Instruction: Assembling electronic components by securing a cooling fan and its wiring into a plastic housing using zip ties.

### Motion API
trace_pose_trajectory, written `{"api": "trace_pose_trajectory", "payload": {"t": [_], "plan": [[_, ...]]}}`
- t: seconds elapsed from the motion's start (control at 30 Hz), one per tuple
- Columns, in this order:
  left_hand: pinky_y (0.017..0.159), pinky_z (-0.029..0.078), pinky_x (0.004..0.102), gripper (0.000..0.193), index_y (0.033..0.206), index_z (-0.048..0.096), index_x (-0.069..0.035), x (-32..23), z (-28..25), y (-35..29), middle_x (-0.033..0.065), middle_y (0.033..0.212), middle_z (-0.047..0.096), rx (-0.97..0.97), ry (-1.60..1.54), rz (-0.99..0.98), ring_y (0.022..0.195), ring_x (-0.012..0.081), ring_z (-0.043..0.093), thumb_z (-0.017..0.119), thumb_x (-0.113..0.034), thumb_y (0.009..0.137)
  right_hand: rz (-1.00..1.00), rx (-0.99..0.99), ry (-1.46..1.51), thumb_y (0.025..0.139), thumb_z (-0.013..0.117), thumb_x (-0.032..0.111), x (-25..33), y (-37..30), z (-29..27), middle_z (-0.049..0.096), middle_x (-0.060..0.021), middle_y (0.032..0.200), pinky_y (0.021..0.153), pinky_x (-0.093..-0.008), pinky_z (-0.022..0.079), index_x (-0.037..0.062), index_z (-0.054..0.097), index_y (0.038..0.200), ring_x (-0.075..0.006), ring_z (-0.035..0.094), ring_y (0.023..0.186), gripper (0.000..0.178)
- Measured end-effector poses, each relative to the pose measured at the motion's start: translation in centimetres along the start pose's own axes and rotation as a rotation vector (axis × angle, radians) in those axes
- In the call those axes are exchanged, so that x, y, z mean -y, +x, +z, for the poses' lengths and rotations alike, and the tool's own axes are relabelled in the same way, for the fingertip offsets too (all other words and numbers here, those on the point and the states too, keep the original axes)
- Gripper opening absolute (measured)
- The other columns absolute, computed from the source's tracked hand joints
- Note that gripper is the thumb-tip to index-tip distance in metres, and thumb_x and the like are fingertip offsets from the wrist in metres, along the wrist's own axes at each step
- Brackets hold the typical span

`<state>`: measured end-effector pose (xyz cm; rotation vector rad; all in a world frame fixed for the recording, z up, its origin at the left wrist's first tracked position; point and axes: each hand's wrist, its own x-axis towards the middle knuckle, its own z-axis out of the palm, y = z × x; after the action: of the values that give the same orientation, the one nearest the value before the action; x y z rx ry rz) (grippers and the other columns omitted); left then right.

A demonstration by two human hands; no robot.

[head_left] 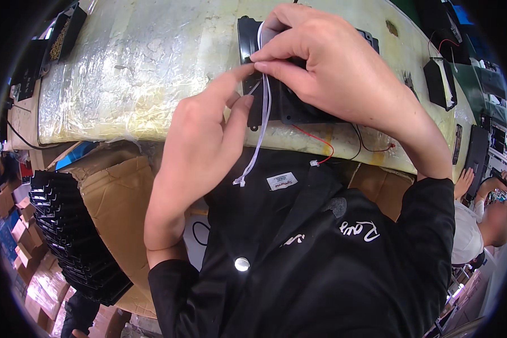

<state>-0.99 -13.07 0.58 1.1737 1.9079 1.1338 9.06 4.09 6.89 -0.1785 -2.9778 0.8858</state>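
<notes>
Upper centre: right hand (332,67) pinches thin white ribbon cable (263,121) over black plastic housing (298,107); left hand (208,135) open, forefinger steadying. Tugging could tear it.

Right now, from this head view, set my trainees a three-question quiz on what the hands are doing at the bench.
1. True or false: the right hand pinches the white ribbon cable against the black plastic part.
2. Which lies to the person's left, below the bench edge? A) a stack of black trays B) a metal bucket C) a blue chair
3. Fill in: the cable's loose end carries a small white ____.

Key:
1. True; the left hand points a finger at the same spot.
2. A
3. connector
</notes>
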Motion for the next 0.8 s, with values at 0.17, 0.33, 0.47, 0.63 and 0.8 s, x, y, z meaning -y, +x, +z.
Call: {"api": "trace_pose_trajectory", "payload": {"t": [0.17, 0.33, 0.47, 0.63, 0.8], "plan": [[0.044, 0.038, 0.0281, 0.020, 0.109, 0.065, 0.003, 0.8, -0.9, 0.4, 0.0107, 0.074, 0.068, 0.050, -0.219, -0.081, 0.047, 0.0125, 0.056, 0.061, -0.003, 0.090, -0.133, -0.185, -0.052, 0.083, 0.069, 0.008, -1.5, -1.0, 2.5, 0.066, -0.0099, 0.083, 0.068, -0.0359, 0.051, 0.0016, 0.072, 0.093, -0.0275, 0.064, 0.075, 0.012], [0.053, 0.054, 0.0236, 0.026, 0.111, 0.064, 0.009, 1.6, -1.2, 1.2, 0.0194, 0.097, 0.071, 0.221, -0.848, -0.198, 0.061, 0.0161, 0.067, 0.066, -0.008, 0.092, -0.151, -0.184, 0.000, 0.081, 0.071, 0.004, -1.8, -0.9, 2.4, 0.067, -0.0105, 0.083, 0.065, -0.0326, 0.051, 0.0015, 0.072, 0.098, -0.0268, 0.065, 0.073, 0.017], [0.055, 0.057, 0.0269, 0.027, 0.114, 0.064, 0.009, 2.4, -0.3, 1.3, 0.0207, 0.100, 0.071, 0.178, -1.037, -0.167, 0.065, 0.0191, 0.070, 0.065, -0.008, 0.092, -0.095, -0.246, 0.035, 0.082, 0.071, 0.003, -2.0, -0.9, 2.8, 0.069, -0.0110, 0.084, 0.066, -0.0304, 0.052, 0.0022, 0.072, 0.102, -0.0247, 0.067, 0.073, 0.020], [0.051, 0.054, 0.0242, 0.019, 0.108, 0.068, 0.008, 2.5, 0.3, 1.3, 0.0159, 0.091, 0.070, 0.112, -0.917, -0.105, 0.065, 0.0184, 0.070, 0.063, -0.003, 0.093, -0.016, -0.274, 0.180, 0.083, 0.070, 0.000, -1.8, -1.2, 3.0, 0.072, -0.0101, 0.086, 0.070, -0.0269, 0.053, 0.0033, 0.072, 0.108, -0.0171, 0.069, 0.078, 0.024], [0.047, 0.051, 0.0212, 0.014, 0.102, 0.070, 0.008, 2.0, 1.4, 1.3, 0.0141, 0.089, 0.068, -0.070, -0.824, 0.037, 0.062, 0.0162, 0.068, 0.065, 0.001, 0.090, 0.031, -0.281, 0.243, 0.083, 0.069, -0.001, -1.9, -1.3, 3.2, 0.072, -0.0086, 0.088, 0.068, -0.0249, 0.053, 0.0032, 0.071, 0.109, -0.0122, 0.068, 0.078, 0.026]]}}
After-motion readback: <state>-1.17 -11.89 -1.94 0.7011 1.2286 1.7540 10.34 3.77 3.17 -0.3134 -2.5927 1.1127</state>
